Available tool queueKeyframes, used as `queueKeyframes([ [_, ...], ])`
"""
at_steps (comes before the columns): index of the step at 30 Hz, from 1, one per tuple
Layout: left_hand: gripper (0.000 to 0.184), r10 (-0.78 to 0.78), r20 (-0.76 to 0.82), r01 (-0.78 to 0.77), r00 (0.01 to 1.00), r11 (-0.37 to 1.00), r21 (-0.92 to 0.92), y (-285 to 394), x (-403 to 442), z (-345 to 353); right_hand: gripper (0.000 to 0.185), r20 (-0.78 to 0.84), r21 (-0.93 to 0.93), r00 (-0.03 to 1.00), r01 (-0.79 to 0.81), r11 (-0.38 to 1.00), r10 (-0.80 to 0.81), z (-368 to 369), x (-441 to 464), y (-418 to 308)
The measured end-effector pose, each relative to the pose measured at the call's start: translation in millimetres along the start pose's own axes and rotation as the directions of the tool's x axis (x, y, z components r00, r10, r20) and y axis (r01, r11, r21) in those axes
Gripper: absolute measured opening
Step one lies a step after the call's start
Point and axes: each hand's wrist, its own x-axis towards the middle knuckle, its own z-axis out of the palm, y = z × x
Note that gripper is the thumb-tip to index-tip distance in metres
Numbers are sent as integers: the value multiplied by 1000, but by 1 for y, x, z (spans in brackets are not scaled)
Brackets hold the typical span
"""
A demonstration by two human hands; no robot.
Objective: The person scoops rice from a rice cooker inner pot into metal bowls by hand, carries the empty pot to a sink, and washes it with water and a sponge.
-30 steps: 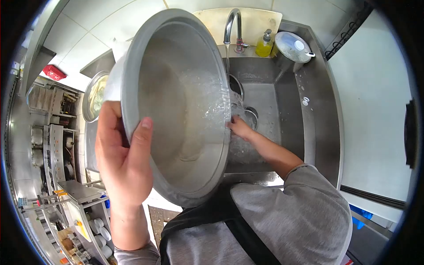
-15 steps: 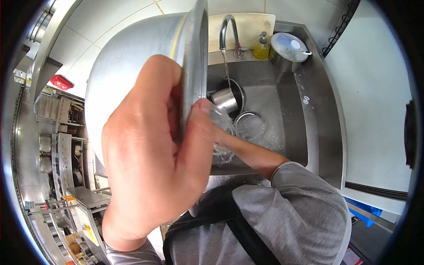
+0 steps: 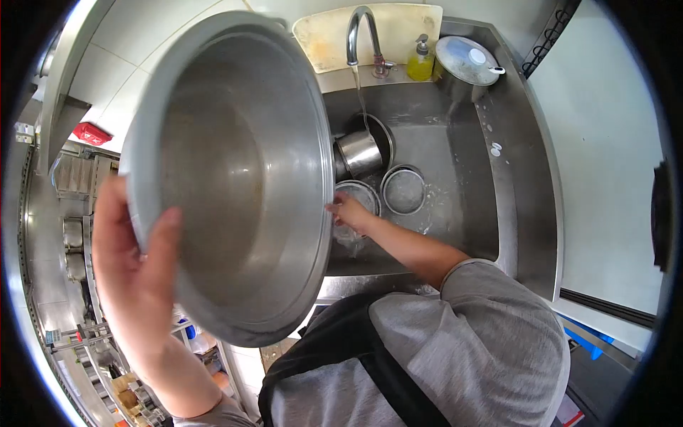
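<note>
My left hand (image 3: 135,256) grips the left rim of a large metal basin (image 3: 228,164), thumb inside and fingers around the outside. The basin is tipped on its side above the left part of the sink, its hollow facing me, with nothing inside. My right hand (image 3: 350,215) is at the basin's right edge, fingertips bent against the rim; part of its grip is hidden. Below that hand lies a round metal container (image 3: 368,193), partly covered by the basin. Beside it sit a small round dish (image 3: 404,191) and a tilted steel pot (image 3: 360,153).
Water runs from the curved faucet (image 3: 364,32) onto the pot in the steel sink (image 3: 455,178). A soap bottle (image 3: 420,64) and a lidded pot (image 3: 466,67) stand at the back. A white panel (image 3: 605,156) borders the right. Kitchen shelving (image 3: 75,313) lies left.
The basin has turned so its hollow now faces me, and my left hand has moved left with its rim. My right hand has come up from the splashing water to the basin's right rim.
</note>
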Motion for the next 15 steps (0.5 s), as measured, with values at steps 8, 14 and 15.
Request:
queueKeyframes([
  [8,42,-449,-323,266,833,837,-478,-95,-47,-65,30,17,-283,999,51,958,-48,-179,38,2],
  [14,54,-591,-459,288,663,767,-573,-137,-79,-90,25,-491,-868,750,-464,176,-443,-216,47,47],
  [15,54,-637,-468,345,613,748,-567,-139,-80,-90,28,-473,-873,756,-472,125,-453,-214,47,49],
])
